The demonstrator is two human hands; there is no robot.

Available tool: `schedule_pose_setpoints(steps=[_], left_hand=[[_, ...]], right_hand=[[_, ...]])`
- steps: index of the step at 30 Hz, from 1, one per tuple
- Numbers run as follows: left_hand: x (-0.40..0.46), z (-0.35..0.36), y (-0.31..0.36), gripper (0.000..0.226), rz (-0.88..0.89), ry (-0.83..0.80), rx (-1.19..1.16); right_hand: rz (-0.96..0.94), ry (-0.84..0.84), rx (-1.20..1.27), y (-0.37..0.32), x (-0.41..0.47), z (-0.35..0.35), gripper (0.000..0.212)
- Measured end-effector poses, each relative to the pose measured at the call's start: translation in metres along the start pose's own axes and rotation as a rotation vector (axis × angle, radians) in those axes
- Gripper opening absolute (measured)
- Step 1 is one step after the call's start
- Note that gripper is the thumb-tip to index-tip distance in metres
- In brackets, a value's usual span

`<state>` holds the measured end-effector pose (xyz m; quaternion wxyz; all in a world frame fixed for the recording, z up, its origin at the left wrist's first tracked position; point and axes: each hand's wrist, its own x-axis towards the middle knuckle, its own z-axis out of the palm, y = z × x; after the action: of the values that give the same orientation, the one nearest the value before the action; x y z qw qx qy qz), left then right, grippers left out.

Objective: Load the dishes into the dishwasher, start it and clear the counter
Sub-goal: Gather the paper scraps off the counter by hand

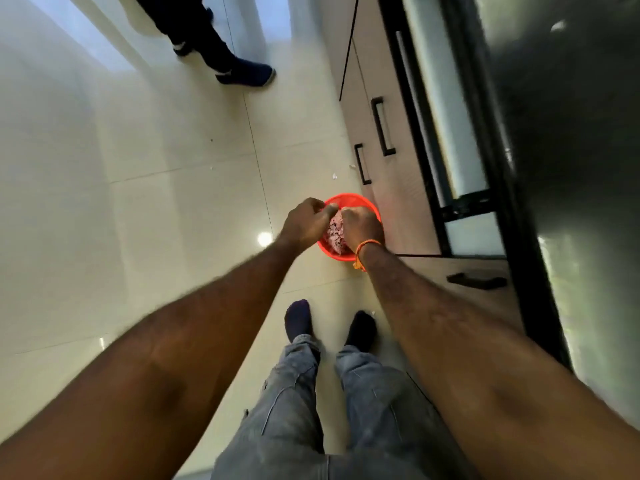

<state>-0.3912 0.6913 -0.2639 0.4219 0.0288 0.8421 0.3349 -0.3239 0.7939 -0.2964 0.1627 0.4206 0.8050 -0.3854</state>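
An orange-red plastic tub (360, 201) stands on the floor beside the lower cabinets. Both my hands reach down into it. My left hand (306, 221) and my right hand (360, 227) have their fingers curled round a pink patterned cloth (335, 233) that sits bunched in the tub. An orange thread band circles my right wrist. The cloth's lower part and the tub's near rim are hidden by my hands.
Beige cabinet drawers with black handles (382, 128) run along the right, under a dark glossy counter (571, 140). Another person's legs and dark shoes (247, 74) stand on the tiled floor ahead. My own feet (329, 323) stand just behind the tub.
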Motion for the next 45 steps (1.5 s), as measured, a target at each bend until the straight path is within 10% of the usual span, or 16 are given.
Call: schedule_pose_setpoints(steps=[11,16,29,45], left_hand=[[-0.154,-0.083,0.060,0.056,0.383,0.062,0.513],[-0.192,-0.069,0.097,0.053,0.607,0.046,0.589],[-0.305,0.082,0.198,0.055,1.247,-0.181,0.733],[-0.440,0.312,0.203,0.077,1.536,-0.580,1.006]], right_hand=[[-0.487,0.011,-0.403,-0.058,-0.190,-0.139,0.040],[-0.571,0.324,-0.527,-0.044,-0.232,-0.191,0.038],[-0.069,0.849,-0.100,0.138,-0.344,-0.251,0.028],[0.377,1.224,0.273,0.336,-0.520,-0.235,0.019]])
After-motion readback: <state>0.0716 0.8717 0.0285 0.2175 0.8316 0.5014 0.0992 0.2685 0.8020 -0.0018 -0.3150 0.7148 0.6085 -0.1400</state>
